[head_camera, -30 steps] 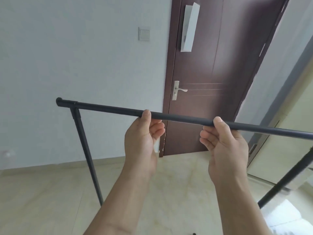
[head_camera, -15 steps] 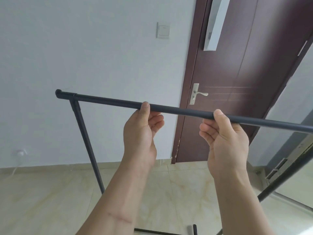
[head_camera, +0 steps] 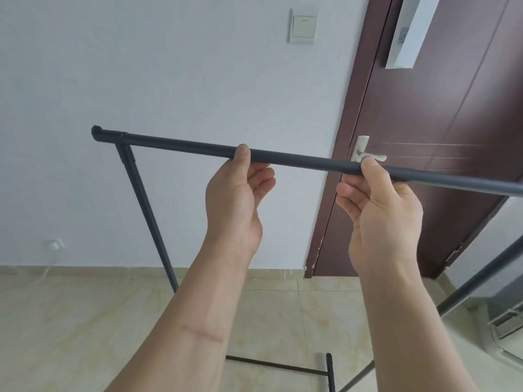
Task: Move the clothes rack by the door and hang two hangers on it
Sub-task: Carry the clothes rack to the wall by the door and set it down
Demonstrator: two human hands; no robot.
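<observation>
A black metal clothes rack [head_camera: 300, 161] stands in front of me, its top bar running from upper left to the right edge. My left hand [head_camera: 236, 193] grips the bar near its middle, thumb over the top. My right hand [head_camera: 376, 205] grips the same bar further right. The rack's left upright [head_camera: 144, 205] slants down to the floor, and part of its base frame [head_camera: 283, 364] shows at the bottom. The dark brown door [head_camera: 441, 123] is shut, behind the bar's right half. No hangers are in view.
A white wall with a light switch [head_camera: 303, 26] fills the left side. A wall socket with a white cable [head_camera: 52, 246] sits low on the left. The floor is beige tile [head_camera: 85, 321]. A mirrored or glass panel [head_camera: 503, 278] stands at the far right.
The view has swung left and down: the door has slid to the right of the frame and more floor and the rack's base show. Both hands keep their grip on the bar.
</observation>
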